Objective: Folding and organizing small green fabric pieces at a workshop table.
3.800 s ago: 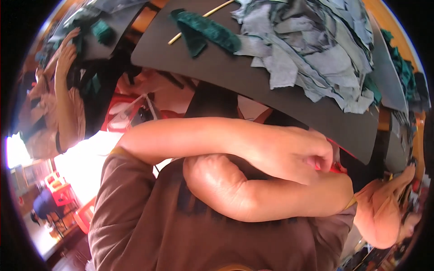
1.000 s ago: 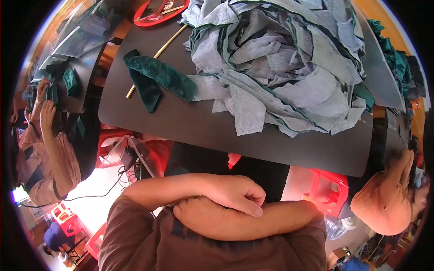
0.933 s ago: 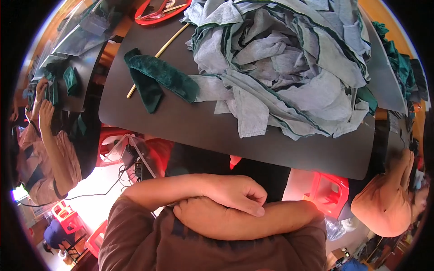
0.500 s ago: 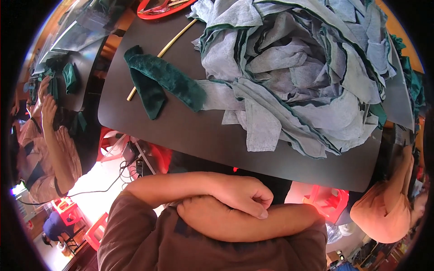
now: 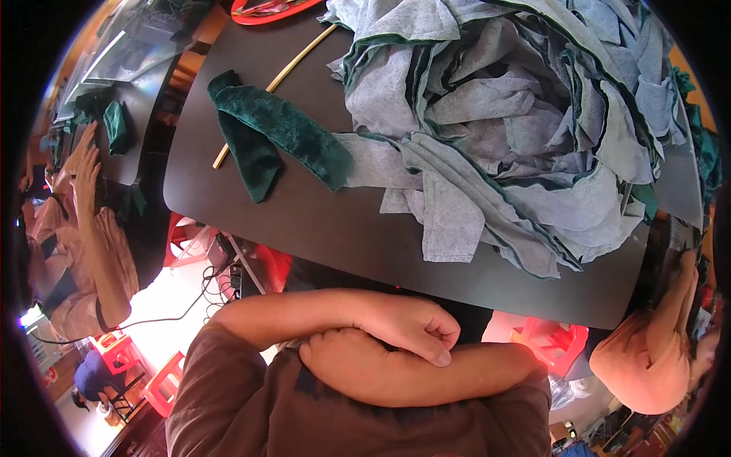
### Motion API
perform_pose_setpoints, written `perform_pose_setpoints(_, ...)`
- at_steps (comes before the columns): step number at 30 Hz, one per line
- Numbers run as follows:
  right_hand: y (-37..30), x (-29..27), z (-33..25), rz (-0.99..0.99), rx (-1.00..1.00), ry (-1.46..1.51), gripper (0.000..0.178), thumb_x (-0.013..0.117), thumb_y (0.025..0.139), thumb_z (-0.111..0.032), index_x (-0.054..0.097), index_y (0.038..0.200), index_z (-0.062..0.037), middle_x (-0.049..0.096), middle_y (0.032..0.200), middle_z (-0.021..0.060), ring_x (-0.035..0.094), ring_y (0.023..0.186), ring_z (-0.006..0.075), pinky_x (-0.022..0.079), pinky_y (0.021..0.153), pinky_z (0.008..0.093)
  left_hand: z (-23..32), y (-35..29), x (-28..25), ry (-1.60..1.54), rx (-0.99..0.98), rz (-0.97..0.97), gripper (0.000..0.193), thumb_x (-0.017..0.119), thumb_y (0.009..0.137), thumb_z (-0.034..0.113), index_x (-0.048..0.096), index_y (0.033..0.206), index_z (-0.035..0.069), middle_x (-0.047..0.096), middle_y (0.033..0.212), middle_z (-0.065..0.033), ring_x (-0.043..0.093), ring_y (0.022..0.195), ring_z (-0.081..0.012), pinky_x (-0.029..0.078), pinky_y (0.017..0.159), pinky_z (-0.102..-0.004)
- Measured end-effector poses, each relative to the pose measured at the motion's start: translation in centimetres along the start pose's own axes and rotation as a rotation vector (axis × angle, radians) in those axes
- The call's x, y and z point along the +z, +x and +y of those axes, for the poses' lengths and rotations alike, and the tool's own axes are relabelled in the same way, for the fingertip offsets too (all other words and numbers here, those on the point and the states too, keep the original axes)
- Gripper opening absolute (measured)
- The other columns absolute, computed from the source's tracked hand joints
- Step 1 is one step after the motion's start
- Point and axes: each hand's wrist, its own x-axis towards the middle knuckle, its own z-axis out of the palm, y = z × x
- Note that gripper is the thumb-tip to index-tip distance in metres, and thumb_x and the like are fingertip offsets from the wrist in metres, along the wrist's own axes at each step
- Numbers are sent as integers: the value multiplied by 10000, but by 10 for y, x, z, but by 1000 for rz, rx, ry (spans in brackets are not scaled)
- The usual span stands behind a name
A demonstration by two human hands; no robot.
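Observation:
My forearms are crossed in front of my chest, below the table's near edge. My left hand point(image 5: 417, 327) lies over my right forearm, its fingers curled in and its thumb pointing down, with nothing seen in it. Tucked against the underside of my left forearm is my right hand point(image 5: 329, 352); its fingers are mostly hidden. Neither hand touches the cloth. On the table, a large heap of grey-backed fabric pieces point(image 5: 487, 107) with dark green edges fills the right side. One folded strip of green velvet point(image 5: 285, 126) stretches left from it, lying across a thin wooden stick point(image 5: 301, 59).
The dark table point(image 5: 320, 221) has a rounded left corner. A red tray point(image 5: 266, 14) stands at its far edge. Other people's arms point(image 5: 95, 221) show at left and right point(image 5: 670, 312). Red plastic stools point(image 5: 552, 343) and a black cable point(image 5: 164, 321) are near the floor.
The heap and the table's contents appear shifted slightly in the picture, as the view has moved a little. My crossed arms have stayed as they were.

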Motion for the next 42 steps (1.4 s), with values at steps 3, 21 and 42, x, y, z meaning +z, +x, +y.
perform_pose_setpoints(3,3,-7,0,-69,41,10,208,522,762,-179,636,876,-47,650,822,111,648,743,218,519,615,329,-10,9,6,12,278,181,324,614,826,296,507,942,14,514,856,-19,456,774,-76,404,645,-245)
perform_pose_setpoints(21,1,-2,-4,-81,22,35,161,540,751,-140,614,844,-32,633,788,117,650,689,227,529,556,333,-15,19,12,-74,375,192,339,592,836,282,502,1012,7,527,802,-14,479,711,-81,402,603,-225)
perform_pose_setpoints(42,-38,-37,18,659,-410,69,242,580,703,-170,581,877,-3,515,678,41,538,638,173,454,549,286,-5,-55,23,10,400,449,205,538,866,223,537,845,19,525,715,-18,495,690,-75,402,599,-232)
